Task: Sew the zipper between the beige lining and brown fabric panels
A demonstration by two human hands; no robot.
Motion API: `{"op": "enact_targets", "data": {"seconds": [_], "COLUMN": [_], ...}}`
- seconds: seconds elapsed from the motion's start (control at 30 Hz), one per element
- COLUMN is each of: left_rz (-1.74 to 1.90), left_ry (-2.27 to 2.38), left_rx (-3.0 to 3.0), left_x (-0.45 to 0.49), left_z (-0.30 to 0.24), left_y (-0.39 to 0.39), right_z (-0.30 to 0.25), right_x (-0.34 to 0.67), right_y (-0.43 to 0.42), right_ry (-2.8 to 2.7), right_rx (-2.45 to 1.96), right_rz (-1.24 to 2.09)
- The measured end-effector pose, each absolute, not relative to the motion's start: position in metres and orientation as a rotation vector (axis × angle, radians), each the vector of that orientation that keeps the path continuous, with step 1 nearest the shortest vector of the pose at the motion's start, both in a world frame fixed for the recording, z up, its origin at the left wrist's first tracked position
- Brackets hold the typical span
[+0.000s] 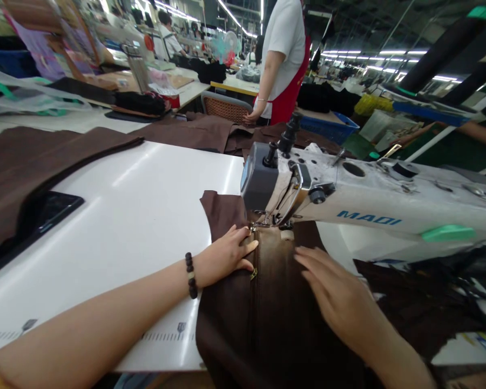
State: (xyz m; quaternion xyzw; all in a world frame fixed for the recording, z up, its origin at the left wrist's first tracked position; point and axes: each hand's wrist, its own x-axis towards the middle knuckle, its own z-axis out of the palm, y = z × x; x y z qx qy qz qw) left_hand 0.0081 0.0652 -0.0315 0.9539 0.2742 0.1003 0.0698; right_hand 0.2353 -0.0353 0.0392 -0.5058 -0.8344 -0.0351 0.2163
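A dark brown fabric piece [283, 302] lies under the head of a white sewing machine [372, 194] and hangs over the table's front edge. Down its length runs a zipper [254, 308] with a brass-coloured zipper pull [254, 274]. My left hand [230, 251], a beaded bracelet at its wrist, rests on the fabric just left of the zipper, fingers spread close to the presser foot [273, 220]. My right hand [336, 294] is over the fabric's right side, fingers stretched out and slightly blurred. Whether its fingertips touch the fabric I cannot tell.
White tabletop [162, 183] surrounds the machine. More brown fabric [44, 156] lies at the left and along the back, partly over a dark phone-like object [56, 210]. Dark scraps [421, 302] are heaped at right. A person in a red apron [283, 65] stands beyond the machine.
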Motion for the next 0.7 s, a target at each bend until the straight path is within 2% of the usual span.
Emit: {"op": "enact_targets", "data": {"seconds": [0.23, 0.4, 0.7], "left_rz": [0.361, 0.369, 0.172], "left_ry": [0.827, 0.887, 0.969], "left_rx": [2.961, 3.081, 3.078], "left_x": [0.006, 0.009, 0.016], "left_z": [-0.037, -0.041, -0.030], "left_y": [0.064, 0.059, 0.055], "right_z": [-0.022, -0.026, -0.026], "right_x": [0.188, 0.189, 0.187], "right_y": [0.016, 0.011, 0.013], "right_ry": [-2.389, -2.399, -2.398], "right_rx": [-1.660, -1.740, -1.765], "right_rz": [0.202, 0.138, 0.108]}}
